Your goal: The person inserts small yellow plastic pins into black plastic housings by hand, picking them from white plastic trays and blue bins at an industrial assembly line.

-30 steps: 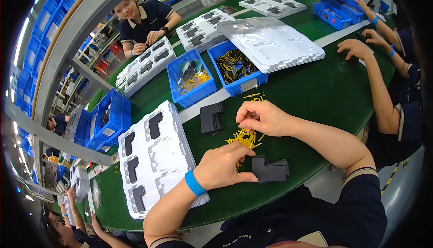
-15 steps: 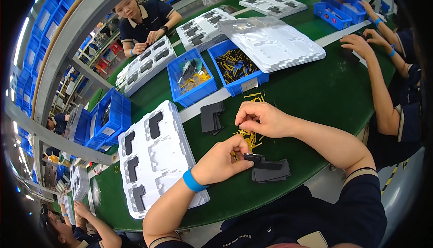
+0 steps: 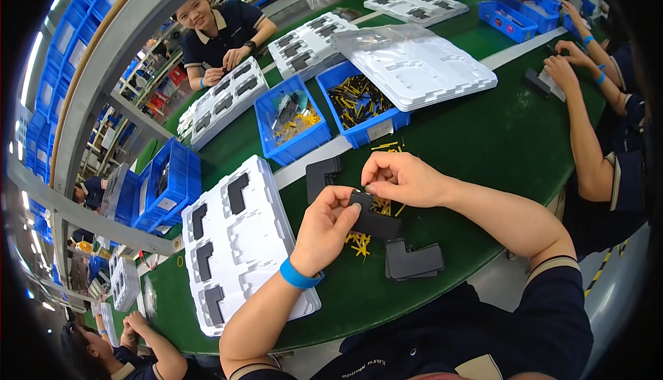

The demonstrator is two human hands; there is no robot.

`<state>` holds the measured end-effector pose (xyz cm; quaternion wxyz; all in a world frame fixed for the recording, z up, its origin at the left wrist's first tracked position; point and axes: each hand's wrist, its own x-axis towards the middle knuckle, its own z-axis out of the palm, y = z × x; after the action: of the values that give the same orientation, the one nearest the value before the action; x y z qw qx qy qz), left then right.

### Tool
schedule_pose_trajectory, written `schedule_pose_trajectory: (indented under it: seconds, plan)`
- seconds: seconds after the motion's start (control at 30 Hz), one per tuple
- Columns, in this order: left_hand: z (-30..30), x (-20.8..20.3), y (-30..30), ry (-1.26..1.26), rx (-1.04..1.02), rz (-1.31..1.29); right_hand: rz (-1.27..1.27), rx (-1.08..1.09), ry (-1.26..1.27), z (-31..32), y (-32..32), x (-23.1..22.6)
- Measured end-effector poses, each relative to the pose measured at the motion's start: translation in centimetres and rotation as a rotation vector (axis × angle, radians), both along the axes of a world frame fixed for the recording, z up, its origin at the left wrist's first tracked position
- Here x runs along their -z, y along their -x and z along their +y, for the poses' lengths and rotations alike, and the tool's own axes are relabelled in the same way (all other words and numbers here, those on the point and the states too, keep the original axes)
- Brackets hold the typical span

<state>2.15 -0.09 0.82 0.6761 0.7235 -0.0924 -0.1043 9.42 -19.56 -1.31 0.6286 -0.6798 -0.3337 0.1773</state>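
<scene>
My left hand [image 3: 319, 233], with a blue band at its wrist, grips a flat black L-shaped plastic part [image 3: 377, 223] between thumb and fingers. The thumb presses on its face. At the part's upper end is my right hand [image 3: 409, 181], thumb and fingers pinched together; whatever they hold is hidden. Under and around the hands lie loose yellow strips [image 3: 359, 244]. A small stack of similar black parts [image 3: 413, 261] lies below the hands, nearer to me. Another stack of black parts [image 3: 320, 175] is beyond my left hand, partly covered by it.
A white moulded tray [image 3: 253, 269] with several black parts lies to the left. Beyond are a blue bin [image 3: 286, 153] of bags and yellow pieces, a blue bin [image 3: 378, 131] of black and yellow strips, and stacked white trays [image 3: 449, 79]. Co-workers sit around the green table [image 3: 483, 166].
My left hand has moved up and left with the black part, turning its broad face into view and bringing it to my right fingertips. The near stack is uncovered. My right hand has barely moved.
</scene>
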Motion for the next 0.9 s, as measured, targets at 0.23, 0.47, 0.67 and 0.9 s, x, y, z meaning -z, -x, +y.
schedule_pose_trajectory:
  seconds: [0.23,0.47,0.67,0.9]
  plan:
    - [0.0,0.1,-0.3,0.007,-0.039,0.010,0.095,0.036,-0.059,0.0,0.1,-0.3]
    - [0.0,0.6,-0.5,-0.098,-0.108,-0.011,0.209,0.107,-0.130,0.3,0.1,-0.6]
    - [-0.1,1.1,-0.4,-0.157,-0.168,-0.055,0.281,0.141,-0.133,0.5,0.5,-0.6]
    - [0.2,1.1,-0.8,-0.283,-0.162,-0.080,0.253,0.163,-0.131,1.3,1.0,-0.3]
